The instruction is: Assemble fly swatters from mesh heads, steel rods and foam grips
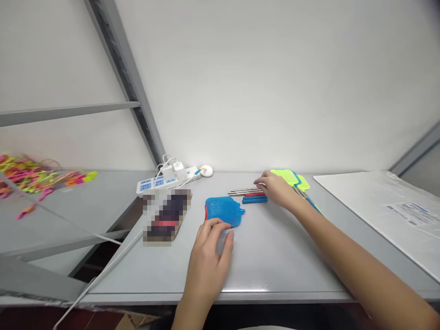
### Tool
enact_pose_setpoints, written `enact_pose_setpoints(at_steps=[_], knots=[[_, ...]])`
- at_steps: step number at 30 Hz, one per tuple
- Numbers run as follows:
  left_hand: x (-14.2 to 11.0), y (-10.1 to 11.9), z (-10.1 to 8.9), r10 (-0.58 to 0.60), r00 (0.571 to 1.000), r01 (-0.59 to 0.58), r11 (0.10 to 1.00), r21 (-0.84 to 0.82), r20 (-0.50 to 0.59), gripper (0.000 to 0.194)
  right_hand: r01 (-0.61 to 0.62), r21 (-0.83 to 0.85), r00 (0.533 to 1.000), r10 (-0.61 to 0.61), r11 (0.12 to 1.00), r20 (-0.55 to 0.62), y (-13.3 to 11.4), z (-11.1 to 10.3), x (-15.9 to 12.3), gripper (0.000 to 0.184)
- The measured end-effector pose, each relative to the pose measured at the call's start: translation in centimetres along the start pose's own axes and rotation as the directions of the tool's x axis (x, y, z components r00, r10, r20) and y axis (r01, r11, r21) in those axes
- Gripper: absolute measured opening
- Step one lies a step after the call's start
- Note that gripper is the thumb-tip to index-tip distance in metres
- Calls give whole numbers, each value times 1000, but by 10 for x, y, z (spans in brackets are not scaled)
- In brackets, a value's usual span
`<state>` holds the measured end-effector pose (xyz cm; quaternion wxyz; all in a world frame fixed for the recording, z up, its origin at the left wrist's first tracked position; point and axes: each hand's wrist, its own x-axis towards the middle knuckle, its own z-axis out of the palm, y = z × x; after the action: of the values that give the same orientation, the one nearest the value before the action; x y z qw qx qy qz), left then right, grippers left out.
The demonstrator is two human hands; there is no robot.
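A blue fly swatter head [223, 210] with a mesh face lies flat on the table, with a red edge [206, 212] showing beneath its left side. My left hand [209, 256] rests at its near edge, fingers stretched out and thumb apart, not gripping it. Farther right, my right hand [275, 188] reaches over the right end of several thin metal rods [240, 191], its fingers slightly bent and apart. Blue handle tubes [254, 200] and a red tube [255, 195] lie just in front of the rods. Behind my right hand are yellow-green swatter heads [287, 175], one with blue along it.
A power strip [146, 185] with plugs and a white round device [206, 171] stand at the back left, near a blurred-out box [167, 217]. A white cable [113, 261] crosses the left edge. A white package [385, 201] lies right. Colourful items [34, 178] are heaped far left.
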<state>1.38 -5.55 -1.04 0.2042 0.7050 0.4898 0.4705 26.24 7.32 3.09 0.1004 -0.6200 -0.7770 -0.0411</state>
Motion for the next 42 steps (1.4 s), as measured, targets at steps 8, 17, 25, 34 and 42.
enact_pose_setpoints(at_steps=[8,17,25,34,42], knots=[[-5,5,-1,-28,1000,27,997,-75,-8,16,220,66,931,-230,973,284,-11,24,72,31],[-7,1,-3,-37,999,36,993,-112,-12,16,139,1,979,-138,990,149,-18,6,69,32],[-6,0,0,39,998,-38,999,-12,48,15,234,-37,969,-236,972,-71,-35,-19,13,28],[-9,3,0,31,995,-36,998,50,93,15,300,-37,950,-295,953,103,-27,15,-18,25],[36,48,-10,111,918,-211,949,233,380,15,234,137,959,-252,962,132,-34,10,-21,17]])
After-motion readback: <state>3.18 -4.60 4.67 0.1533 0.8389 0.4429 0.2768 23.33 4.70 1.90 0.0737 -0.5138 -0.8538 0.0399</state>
